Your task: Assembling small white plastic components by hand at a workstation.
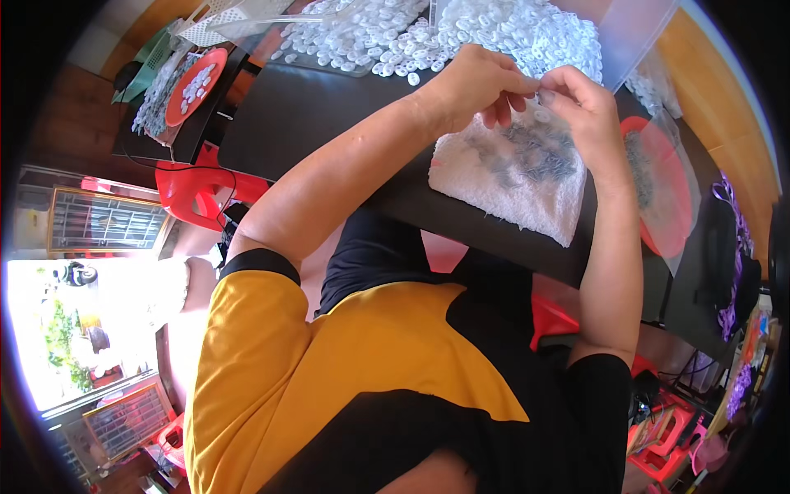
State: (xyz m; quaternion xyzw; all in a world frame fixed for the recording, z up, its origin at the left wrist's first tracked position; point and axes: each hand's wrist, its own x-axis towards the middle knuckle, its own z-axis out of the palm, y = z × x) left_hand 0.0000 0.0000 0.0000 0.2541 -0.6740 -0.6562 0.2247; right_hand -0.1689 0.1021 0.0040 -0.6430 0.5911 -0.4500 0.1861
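White cloth (494, 204) is lying near the tabletop's (296, 115) front edge; left hand (481, 86) and right hand (583, 103) are pinching a tiny object (539, 90), indistinct.

From afar I see the dark table (284, 115) carrying a white towel (527, 202), loose white discs (413, 79) and a red dish (671, 191).

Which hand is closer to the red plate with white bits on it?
Left. The left hand is right of the red plate; the right hand sits farther right.
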